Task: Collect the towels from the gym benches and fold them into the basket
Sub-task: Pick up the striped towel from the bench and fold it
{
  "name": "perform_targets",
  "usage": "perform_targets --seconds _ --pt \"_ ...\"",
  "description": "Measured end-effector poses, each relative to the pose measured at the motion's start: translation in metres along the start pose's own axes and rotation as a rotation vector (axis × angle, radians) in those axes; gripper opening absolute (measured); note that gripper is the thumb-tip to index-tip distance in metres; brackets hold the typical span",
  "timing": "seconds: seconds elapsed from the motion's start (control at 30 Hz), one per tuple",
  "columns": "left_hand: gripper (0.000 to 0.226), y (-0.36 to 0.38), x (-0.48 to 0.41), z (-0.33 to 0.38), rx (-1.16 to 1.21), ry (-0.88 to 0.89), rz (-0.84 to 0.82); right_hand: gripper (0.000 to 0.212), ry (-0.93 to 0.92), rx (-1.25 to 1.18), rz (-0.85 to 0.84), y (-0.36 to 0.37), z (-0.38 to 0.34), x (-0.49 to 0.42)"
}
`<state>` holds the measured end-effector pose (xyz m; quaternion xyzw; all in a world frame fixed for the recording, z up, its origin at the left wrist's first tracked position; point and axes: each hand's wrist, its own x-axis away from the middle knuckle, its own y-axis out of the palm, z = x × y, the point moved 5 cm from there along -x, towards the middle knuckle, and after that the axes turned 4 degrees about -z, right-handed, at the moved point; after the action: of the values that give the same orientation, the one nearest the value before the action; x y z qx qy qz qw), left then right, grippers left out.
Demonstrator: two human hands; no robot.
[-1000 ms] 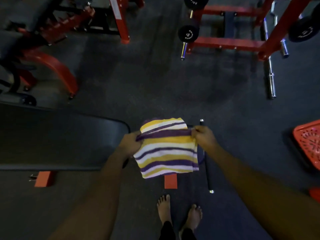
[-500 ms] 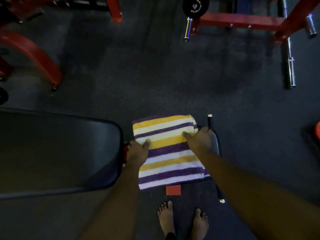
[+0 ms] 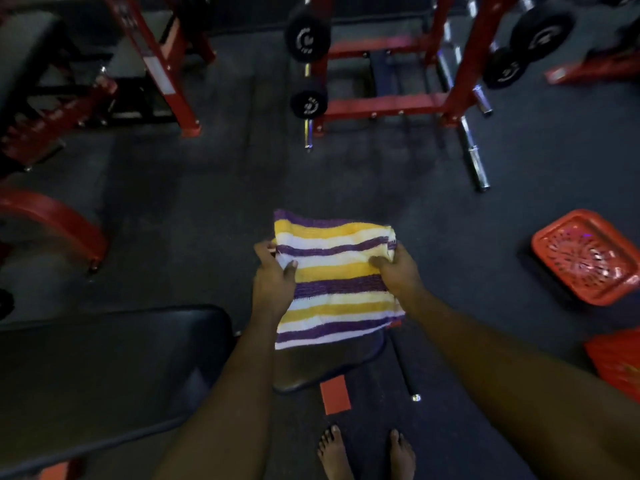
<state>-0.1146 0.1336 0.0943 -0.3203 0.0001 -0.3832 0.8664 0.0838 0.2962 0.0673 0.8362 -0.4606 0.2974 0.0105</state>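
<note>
From my station I saw the folded yellow, purple and white striped terry towel (image 3: 337,282) at the frame's centre, held above a small black seat pad (image 3: 329,368), the left hand (image 3: 273,282) pinching its left edge and the right hand (image 3: 398,275) clutching its right edge. I judged that carrying it to the red perforated plastic basket (image 3: 559,226) at the right edge could let the loose layers sag open if either pinch eased, and the thin black bar (image 3: 403,368) by the bare feet (image 3: 334,452) could trip the person. The dark rubber floor (image 3: 207,202) was dim, with red steel racks (image 3: 381,102) across the top.
</note>
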Motion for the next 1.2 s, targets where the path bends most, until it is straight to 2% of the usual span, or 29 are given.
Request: perform_targets --seconds 0.13,0.27,0.4,0.57,0.67,0.9,1.1,1.2 --pt "0.036 0.035 0.001 0.116 -0.043 0.219 -0.098 0.047 -0.057 -0.088 0.136 -0.099 -0.030 0.020" --pt "0.023 0.105 -0.003 0.212 -0.138 0.421 -0.195 0.047 -0.093 -0.158 0.257 -0.208 -0.037 0.025" --pt "0.022 0.215 0.005 0.310 -0.166 0.522 -0.306 0.039 -0.091 -0.225 0.364 -0.343 -0.015 0.023" --pt "0.022 0.369 0.033 0.417 -0.188 0.593 -0.467 0.046 -0.061 -0.280 0.506 -0.502 0.033 0.039" --pt "0.025 0.458 0.056 0.475 -0.209 0.705 -0.559 0.044 -0.030 -0.332 0.624 -0.586 0.069 0.052" --pt "0.023 0.673 0.138 0.573 -0.300 0.881 -0.903 0.047 0.152 -0.472 0.970 -0.742 0.183 0.110" --pt "0.025 0.821 0.202 0.610 -0.353 0.983 -1.224 0.058 0.375 -0.605 1.156 -0.814 0.266 0.147" --pt "0.024 0.872 0.227 0.615 -0.401 1.021 -1.345 0.055 0.464 -0.619 1.241 -0.833 0.290 0.161"
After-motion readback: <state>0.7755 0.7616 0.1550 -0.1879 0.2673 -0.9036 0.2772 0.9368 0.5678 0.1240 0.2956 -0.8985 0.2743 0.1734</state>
